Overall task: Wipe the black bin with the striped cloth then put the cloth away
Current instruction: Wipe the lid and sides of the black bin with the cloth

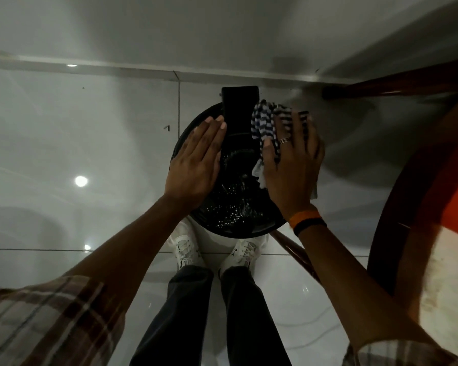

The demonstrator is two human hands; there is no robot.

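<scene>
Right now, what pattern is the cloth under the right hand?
Dark-and-white stripes on the cloth, pressed by the right hand on the black bin; head view shows it.

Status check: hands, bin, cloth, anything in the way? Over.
Left hand flat on black bin lid. Right hand pressing striped cloth on lid's right side. Wooden furniture close on right, not blocking.

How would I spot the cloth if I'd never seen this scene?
Find the round black bin on the tiled floor, ahead of the white shoes. On its far right rim the right hand presses a bunched cloth; only it has dark and white stripes.
</scene>
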